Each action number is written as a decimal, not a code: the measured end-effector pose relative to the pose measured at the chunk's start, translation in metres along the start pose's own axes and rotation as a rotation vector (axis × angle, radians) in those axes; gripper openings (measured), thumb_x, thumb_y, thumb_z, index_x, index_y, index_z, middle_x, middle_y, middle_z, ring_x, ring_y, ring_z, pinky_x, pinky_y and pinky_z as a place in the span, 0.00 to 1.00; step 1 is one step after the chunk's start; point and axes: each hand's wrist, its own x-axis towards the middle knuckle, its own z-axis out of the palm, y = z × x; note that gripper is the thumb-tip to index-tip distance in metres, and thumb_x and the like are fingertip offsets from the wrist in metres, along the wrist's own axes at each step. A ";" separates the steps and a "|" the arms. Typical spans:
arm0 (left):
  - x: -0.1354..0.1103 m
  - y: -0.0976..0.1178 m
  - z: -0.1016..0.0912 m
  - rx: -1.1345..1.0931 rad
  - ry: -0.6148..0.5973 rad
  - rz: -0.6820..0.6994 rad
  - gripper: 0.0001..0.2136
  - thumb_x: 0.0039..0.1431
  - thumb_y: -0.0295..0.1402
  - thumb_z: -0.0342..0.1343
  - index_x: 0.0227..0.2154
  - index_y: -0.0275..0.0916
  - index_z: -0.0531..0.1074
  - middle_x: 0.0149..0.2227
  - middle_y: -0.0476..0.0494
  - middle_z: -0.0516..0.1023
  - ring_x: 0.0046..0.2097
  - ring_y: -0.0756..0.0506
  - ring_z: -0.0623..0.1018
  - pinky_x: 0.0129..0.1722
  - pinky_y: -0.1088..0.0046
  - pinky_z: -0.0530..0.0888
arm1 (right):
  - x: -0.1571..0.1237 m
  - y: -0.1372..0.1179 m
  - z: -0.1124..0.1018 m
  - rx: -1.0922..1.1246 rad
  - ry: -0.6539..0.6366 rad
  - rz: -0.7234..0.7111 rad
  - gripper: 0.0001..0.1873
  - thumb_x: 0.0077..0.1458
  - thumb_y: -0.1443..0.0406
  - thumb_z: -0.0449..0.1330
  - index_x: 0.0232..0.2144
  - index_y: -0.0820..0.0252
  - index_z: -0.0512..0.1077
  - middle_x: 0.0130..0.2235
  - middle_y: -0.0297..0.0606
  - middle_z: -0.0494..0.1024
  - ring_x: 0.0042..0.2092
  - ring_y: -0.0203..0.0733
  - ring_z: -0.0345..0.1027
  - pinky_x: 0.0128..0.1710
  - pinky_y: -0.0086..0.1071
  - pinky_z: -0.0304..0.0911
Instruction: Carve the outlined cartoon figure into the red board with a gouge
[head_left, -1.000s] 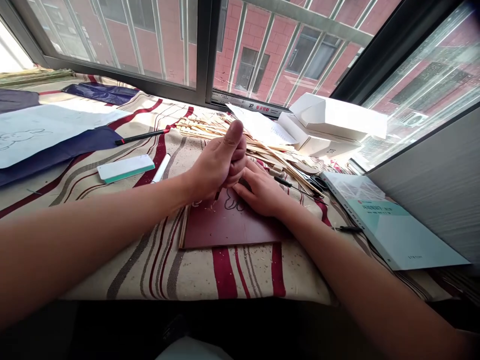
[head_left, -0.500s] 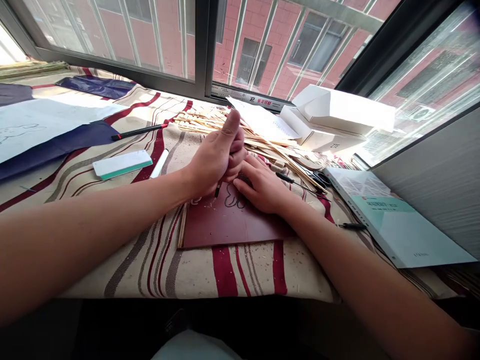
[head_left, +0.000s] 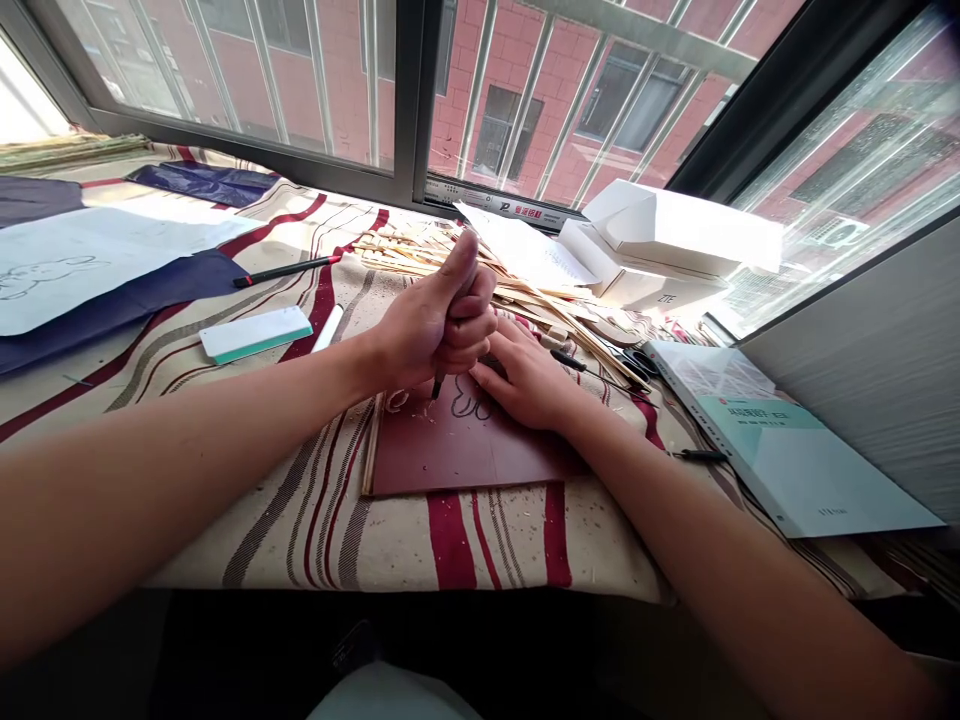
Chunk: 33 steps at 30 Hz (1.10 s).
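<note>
A dark red board [head_left: 457, 450] with an outline drawn on it lies on the striped cloth in front of me. My left hand [head_left: 439, 325] is closed in a fist around a thin dark carving tool [head_left: 436, 388], thumb up, with the tool's tip on the board's far edge. My right hand [head_left: 529, 380] lies on the board just right of the drawing, fingers pressed down flat beside the left fist. Small pale shavings lie on the board near the tool tip.
A pile of thin wood strips [head_left: 540, 300] and a white box [head_left: 675, 240] lie behind the hands. A pale book [head_left: 780, 450] lies at the right, a green-edged white block [head_left: 255, 335], a white pen and a red-tipped black pencil [head_left: 285, 270] at the left. Papers [head_left: 82, 260] cover the far left.
The left fist with the tool has shifted slightly toward me along the board's far edge. The right hand has stayed on the board.
</note>
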 end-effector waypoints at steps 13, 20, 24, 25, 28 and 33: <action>-0.005 -0.002 0.007 0.021 0.079 0.087 0.31 0.77 0.53 0.45 0.18 0.40 0.55 0.14 0.57 0.49 0.13 0.57 0.50 0.14 0.82 0.50 | 0.002 -0.001 -0.004 -0.009 -0.036 -0.005 0.20 0.68 0.60 0.52 0.54 0.65 0.73 0.62 0.56 0.72 0.64 0.62 0.66 0.68 0.57 0.60; -0.002 -0.002 0.010 0.059 0.028 0.056 0.31 0.79 0.50 0.41 0.18 0.40 0.55 0.15 0.57 0.50 0.14 0.58 0.51 0.14 0.83 0.50 | 0.001 0.001 0.001 -0.019 0.005 -0.009 0.16 0.67 0.60 0.52 0.49 0.63 0.74 0.59 0.55 0.75 0.61 0.63 0.67 0.65 0.58 0.63; -0.002 -0.003 0.011 0.090 0.038 0.077 0.30 0.79 0.49 0.39 0.19 0.40 0.54 0.15 0.57 0.51 0.14 0.58 0.52 0.14 0.84 0.51 | 0.001 0.000 0.000 -0.017 0.006 -0.009 0.16 0.67 0.59 0.52 0.49 0.61 0.73 0.58 0.54 0.75 0.60 0.62 0.68 0.65 0.57 0.63; -0.002 -0.003 0.012 0.102 0.037 0.077 0.30 0.80 0.48 0.39 0.19 0.40 0.54 0.15 0.57 0.51 0.14 0.58 0.53 0.15 0.85 0.52 | 0.002 0.000 0.000 -0.014 0.005 -0.010 0.16 0.67 0.59 0.52 0.50 0.62 0.73 0.58 0.54 0.75 0.60 0.62 0.68 0.65 0.57 0.63; -0.004 -0.002 0.017 0.130 0.035 0.073 0.30 0.79 0.49 0.41 0.19 0.40 0.54 0.15 0.57 0.50 0.14 0.58 0.53 0.14 0.85 0.53 | 0.002 -0.001 0.000 -0.006 0.008 -0.017 0.18 0.66 0.60 0.52 0.52 0.63 0.74 0.57 0.54 0.75 0.58 0.62 0.68 0.64 0.57 0.63; -0.002 -0.002 0.020 0.148 0.002 0.049 0.32 0.76 0.53 0.44 0.17 0.40 0.53 0.14 0.57 0.49 0.14 0.58 0.52 0.13 0.85 0.52 | 0.002 0.001 0.002 -0.005 0.037 -0.024 0.18 0.65 0.62 0.54 0.52 0.61 0.75 0.58 0.52 0.76 0.59 0.60 0.69 0.66 0.57 0.62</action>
